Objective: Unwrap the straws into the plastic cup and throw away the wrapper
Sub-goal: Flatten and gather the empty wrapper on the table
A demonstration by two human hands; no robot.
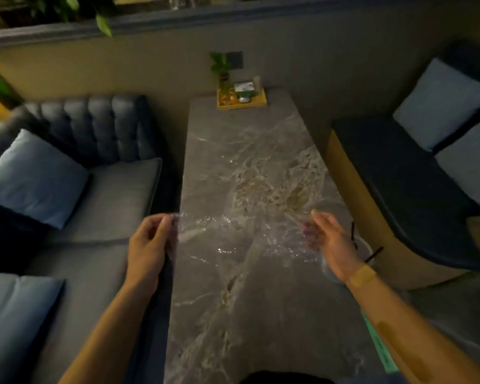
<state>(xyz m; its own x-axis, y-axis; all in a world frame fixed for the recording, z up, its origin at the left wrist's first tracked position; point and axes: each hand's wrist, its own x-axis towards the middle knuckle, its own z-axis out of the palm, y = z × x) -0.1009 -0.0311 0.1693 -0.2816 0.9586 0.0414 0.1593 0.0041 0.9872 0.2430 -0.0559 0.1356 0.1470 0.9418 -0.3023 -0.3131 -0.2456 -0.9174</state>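
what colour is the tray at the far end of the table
Yellow. The tray shows in the head view, at the far end of the grey marbled table.

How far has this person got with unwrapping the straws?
Mostly done, it seems: dark straws already stick out of the plastic cup behind the right hand. In hand: the clear wrapper, stretched between the left hand and the right over the marble table. Left: throwing it away; no bin is visible.

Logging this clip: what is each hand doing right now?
Left hand: pinched shut on the clear crinkled plastic wrapper.
Right hand: fingers on the wrapper's other end; grip unclear.
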